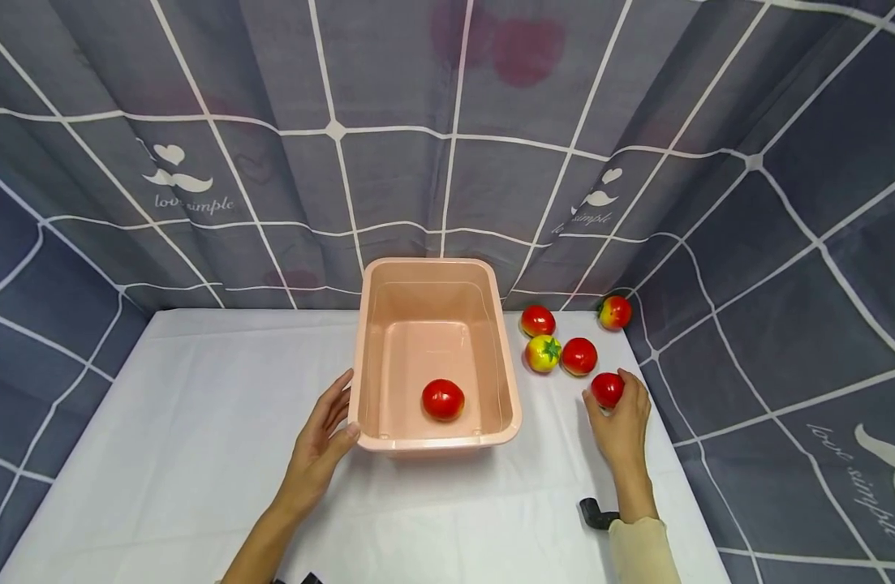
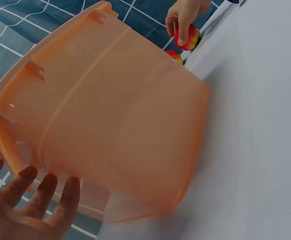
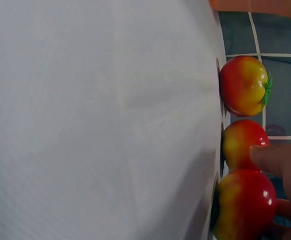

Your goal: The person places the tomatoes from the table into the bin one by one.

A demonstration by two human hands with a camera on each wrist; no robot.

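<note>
A pink plastic bin (image 1: 435, 444) stands on the white table, with one red tomato (image 1: 443, 400) lying inside it. At its near left corner is my left hand (image 1: 321, 442), thumb by the rim and extended fingers (image 2: 68, 200) along the outer side wall. My right hand (image 1: 624, 418) pinches a red tomato (image 1: 607, 389) between thumb and fingers, low over the table to the right of the bin. The right wrist view shows this tomato (image 3: 248, 205) close up, red with a yellow side, partly hidden by the hand.
Beyond the right hand sit a red tomato (image 1: 579, 357), a yellow one (image 1: 543, 354) with a green stem and another red one (image 1: 538, 320). A red-yellow tomato (image 1: 615, 312) rests at the table's far right corner. Grey checked curtains (image 1: 396, 186) border the table (image 1: 221, 405).
</note>
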